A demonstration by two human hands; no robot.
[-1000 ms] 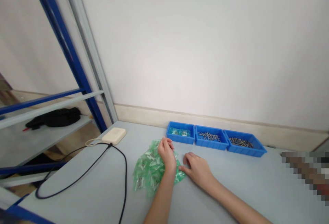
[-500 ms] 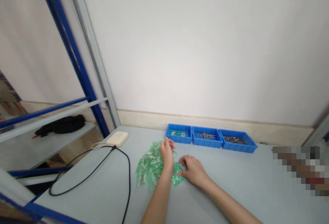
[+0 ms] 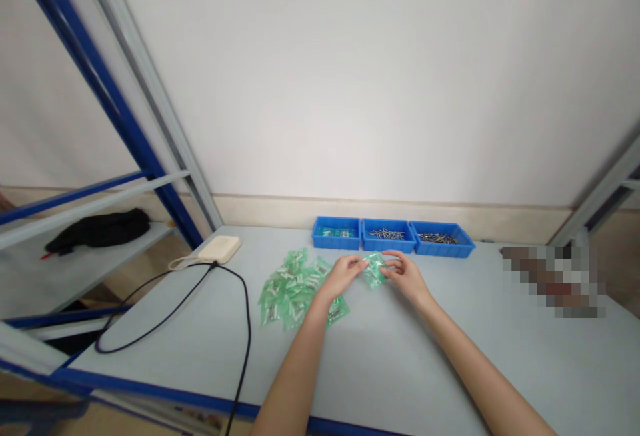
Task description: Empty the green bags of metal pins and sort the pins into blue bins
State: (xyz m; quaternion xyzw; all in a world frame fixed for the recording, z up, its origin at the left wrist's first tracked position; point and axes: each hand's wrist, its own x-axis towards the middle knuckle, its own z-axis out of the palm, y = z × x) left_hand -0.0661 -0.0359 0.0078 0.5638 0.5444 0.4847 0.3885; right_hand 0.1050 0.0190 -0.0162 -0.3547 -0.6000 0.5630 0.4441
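Between my two hands is a small green plastic bag (image 3: pixel 374 271), raised a little over the table. My left hand (image 3: pixel 344 275) pinches its left edge between thumb and fingers. On the other side my right hand (image 3: pixel 406 277) has thumb and fingers closed on the bag's right edge. What lies inside this bag is too small to make out. A heap of similar green bags (image 3: pixel 290 293), with small metal parts showing through, spreads to the left of my left hand and partly under its wrist.
Along the wall stand three blue bins: one with green packets (image 3: pixel 336 244), one with long metal pins or screws (image 3: pixel 387 245), one with darker small parts (image 3: pixel 443 249). A white box (image 3: pixel 220 249) and a black cable (image 3: pixel 249 316) lie left on the grey table (image 3: pixel 190 363). A blurred patch covers the right.
My left hand has left the heap and moved right. My right hand has risen, and both now hold one green bag between them. The camera view has shifted.
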